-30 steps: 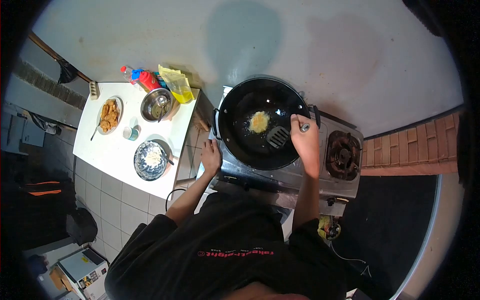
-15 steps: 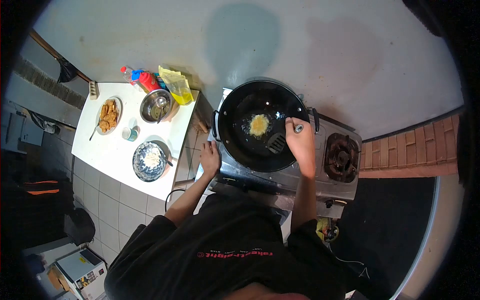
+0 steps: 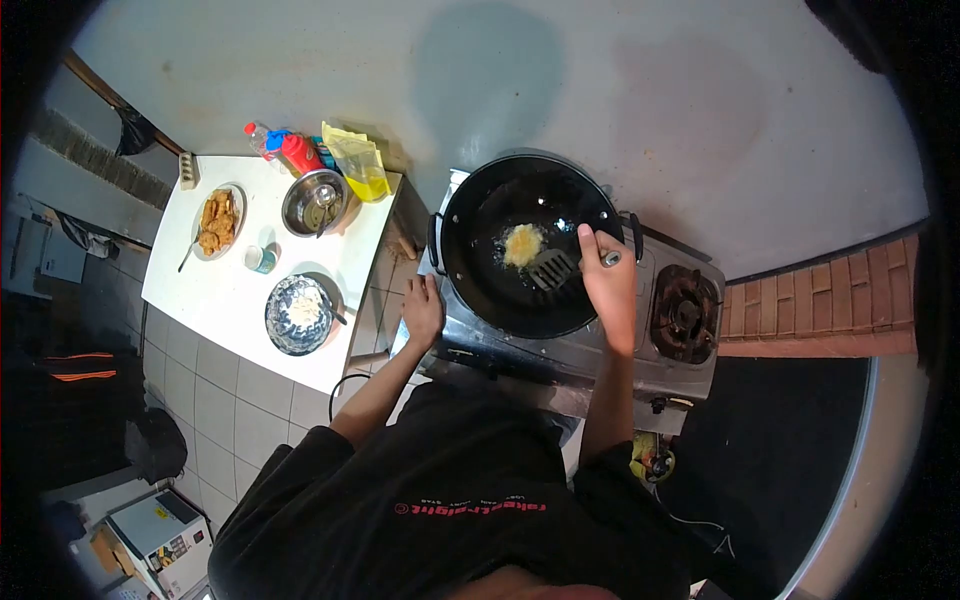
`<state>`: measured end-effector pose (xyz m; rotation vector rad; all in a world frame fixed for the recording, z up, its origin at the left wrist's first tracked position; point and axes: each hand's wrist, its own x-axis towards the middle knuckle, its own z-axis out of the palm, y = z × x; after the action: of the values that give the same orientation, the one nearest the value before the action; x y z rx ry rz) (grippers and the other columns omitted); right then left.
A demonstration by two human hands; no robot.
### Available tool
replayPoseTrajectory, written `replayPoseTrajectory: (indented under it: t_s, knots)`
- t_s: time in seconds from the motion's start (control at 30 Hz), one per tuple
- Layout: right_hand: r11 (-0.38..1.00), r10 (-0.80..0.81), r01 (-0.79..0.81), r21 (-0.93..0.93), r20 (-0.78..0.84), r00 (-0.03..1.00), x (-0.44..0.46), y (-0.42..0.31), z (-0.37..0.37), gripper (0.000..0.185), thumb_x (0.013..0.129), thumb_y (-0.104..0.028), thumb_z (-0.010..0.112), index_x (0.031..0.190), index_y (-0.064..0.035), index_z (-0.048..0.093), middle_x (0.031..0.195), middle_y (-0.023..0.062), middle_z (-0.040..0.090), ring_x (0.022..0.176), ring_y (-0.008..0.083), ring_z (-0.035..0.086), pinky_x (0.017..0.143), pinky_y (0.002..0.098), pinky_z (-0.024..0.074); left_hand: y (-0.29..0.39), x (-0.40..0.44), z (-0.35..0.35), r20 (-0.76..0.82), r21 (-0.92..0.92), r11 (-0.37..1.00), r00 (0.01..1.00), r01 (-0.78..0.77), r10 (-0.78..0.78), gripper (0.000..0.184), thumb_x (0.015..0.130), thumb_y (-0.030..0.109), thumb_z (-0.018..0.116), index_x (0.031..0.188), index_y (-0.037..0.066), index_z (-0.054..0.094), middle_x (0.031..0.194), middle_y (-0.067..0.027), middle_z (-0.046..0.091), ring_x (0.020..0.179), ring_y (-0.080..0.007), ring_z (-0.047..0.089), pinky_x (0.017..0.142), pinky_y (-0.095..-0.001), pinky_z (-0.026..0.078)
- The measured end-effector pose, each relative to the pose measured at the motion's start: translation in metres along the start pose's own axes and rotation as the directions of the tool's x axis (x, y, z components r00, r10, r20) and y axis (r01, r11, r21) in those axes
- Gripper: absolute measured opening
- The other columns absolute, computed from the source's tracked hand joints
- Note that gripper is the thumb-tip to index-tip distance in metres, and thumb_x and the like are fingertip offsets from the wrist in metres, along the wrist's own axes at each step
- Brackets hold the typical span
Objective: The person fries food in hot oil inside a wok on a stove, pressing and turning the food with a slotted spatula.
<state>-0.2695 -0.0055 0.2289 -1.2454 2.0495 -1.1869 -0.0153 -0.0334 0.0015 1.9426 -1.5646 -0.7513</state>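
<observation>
In my right hand (image 3: 610, 285) is a slotted spatula (image 3: 553, 269), its dark blade low inside a black wok (image 3: 500, 310). Close beside the blade, a golden, bubbling piece of frying food (image 3: 522, 245) lies in the oil; whether the two touch I cannot tell. The wok stands on the left side of a metal gas stove (image 3: 560, 358). My left hand (image 3: 422, 312) rests at the stove's left edge, below the wok's left handle, fingers stretched out and holding nothing.
To the left, a white table (image 3: 210, 310) bears a plate (image 3: 238, 196) of fried pieces, a metal bowl (image 3: 340, 217) with a ladle, a cup (image 3: 262, 259), a floury bowl (image 3: 281, 335), bottles (image 3: 300, 152) and a yellow pouch (image 3: 355, 160). A bare burner (image 3: 686, 312) is on the right.
My right hand has turned slightly, and the spatula's blade has moved left and up towards the frying piece. My left hand stays at the stove's edge.
</observation>
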Motion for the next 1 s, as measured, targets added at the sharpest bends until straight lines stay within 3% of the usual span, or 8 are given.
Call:
replayPoseTrajectory:
  t_s: [0.1, 0.23, 0.4, 0.63, 0.73, 0.8, 0.93, 1.0]
  knots:
    - [0.999, -0.026, 0.024, 0.037, 0.053, 0.998, -0.002, 0.004, -0.007, 0.051, 0.096, -0.038, 0.063, 0.069, -0.0005, 0.040, 0.061, 0.0106, 0.034, 0.061, 0.0172, 0.032, 0.057, 0.0359, 0.0355, -0.002, 0.001, 0.001, -0.005, 0.002, 1.000, 1.000, -0.007, 0.007, 0.046, 0.104, 0.041, 0.035, 0.117, 0.002, 0.056, 0.118, -0.0216, 0.056, 0.108, -0.0433, 0.056, 0.093, -0.0550, 0.042]
    - [0.997, -0.077, 0.077, 0.008, 0.123, 0.989, -0.007, 0.002, -0.016, 0.050, 0.095, -0.042, 0.064, 0.075, -0.0027, 0.041, 0.063, 0.0101, 0.038, 0.061, 0.0202, 0.035, 0.058, 0.0373, 0.0376, -0.002, 0.000, 0.002, -0.011, 0.001, 1.000, 1.000, -0.011, 0.011, 0.046, 0.104, 0.041, 0.036, 0.118, 0.002, 0.056, 0.118, -0.0216, 0.055, 0.108, -0.0430, 0.056, 0.093, -0.0554, 0.042]
    - [0.997, -0.016, 0.027, -0.067, 0.161, 0.987, -0.007, 0.000, -0.022, 0.050, 0.094, -0.046, 0.064, 0.080, -0.0036, 0.043, 0.064, 0.0112, 0.042, 0.062, 0.0245, 0.038, 0.061, 0.0395, 0.0407, -0.002, 0.000, 0.002, -0.012, 0.002, 1.000, 1.000, 0.000, 0.000, 0.046, 0.104, 0.041, 0.036, 0.118, 0.002, 0.056, 0.118, -0.0215, 0.056, 0.109, -0.0433, 0.056, 0.093, -0.0561, 0.041]
    - [0.995, 0.056, -0.033, -0.094, 0.254, 0.966, -0.006, -0.003, -0.026, 0.050, 0.094, -0.047, 0.064, 0.081, -0.0013, 0.046, 0.063, 0.0108, 0.043, 0.061, 0.0219, 0.043, 0.062, 0.0395, 0.0412, -0.006, 0.001, 0.003, -0.021, -0.019, 1.000, 1.000, -0.018, 0.018, 0.046, 0.104, 0.041, 0.037, 0.117, 0.003, 0.057, 0.118, -0.0219, 0.056, 0.109, -0.0443, 0.055, 0.094, -0.0563, 0.041]
    - [0.997, -0.006, 0.024, -0.067, 0.268, 0.963, -0.004, 0.001, -0.026, 0.049, 0.093, -0.045, 0.067, 0.080, -0.0021, 0.046, 0.062, 0.0073, 0.045, 0.061, 0.0159, 0.046, 0.057, 0.0353, 0.0402, -0.007, 0.002, 0.005, -0.031, -0.060, 0.998, 0.999, -0.015, 0.013, 0.045, 0.104, 0.041, 0.037, 0.117, 0.003, 0.057, 0.118, -0.0219, 0.056, 0.109, -0.0441, 0.055, 0.095, -0.0561, 0.040]
    - [0.999, 0.040, -0.040, -0.008, 0.327, 0.944, -0.004, -0.002, -0.028, 0.043, 0.091, -0.039, 0.071, 0.080, -0.0052, 0.047, 0.062, 0.0014, 0.044, 0.062, 0.0089, 0.046, 0.051, 0.0286, 0.0408, -0.008, 0.002, 0.006, -0.032, -0.032, 0.999, 0.999, -0.017, 0.015, 0.045, 0.104, 0.040, 0.038, 0.117, 0.002, 0.057, 0.117, -0.0216, 0.056, 0.109, -0.0435, 0.055, 0.095, -0.0556, 0.040]
    - [0.995, 0.009, -0.044, 0.087, 0.373, 0.928, -0.002, 0.007, -0.030, 0.039, 0.089, -0.033, 0.075, 0.082, -0.0077, 0.047, 0.068, -0.0031, 0.045, 0.066, 0.0042, 0.047, 0.051, 0.0226, 0.0451, -0.008, 0.002, 0.007, -0.040, -0.026, 0.999, 0.999, -0.024, 0.023, 0.044, 0.104, 0.040, 0.038, 0.115, 0.002, 0.058, 0.116, -0.0214, 0.057, 0.109, -0.0429, 0.055, 0.096, -0.0551, 0.039]
    - [0.979, -0.012, -0.069, 0.191, 0.393, 0.919, -0.003, 0.010, -0.031, 0.034, 0.090, -0.026, 0.075, 0.087, -0.0081, 0.046, 0.076, -0.0029, 0.047, 0.069, 0.0042, 0.048, 0.058, 0.0236, 0.0523, -0.008, 0.002, 0.007, -0.056, -0.045, 0.998, 0.998, -0.040, 0.038, 0.043, 0.104, 0.040, 0.038, 0.115, 0.002, 0.058, 0.116, -0.0213, 0.057, 0.109, -0.0429, 0.055, 0.096, -0.0551, 0.039]
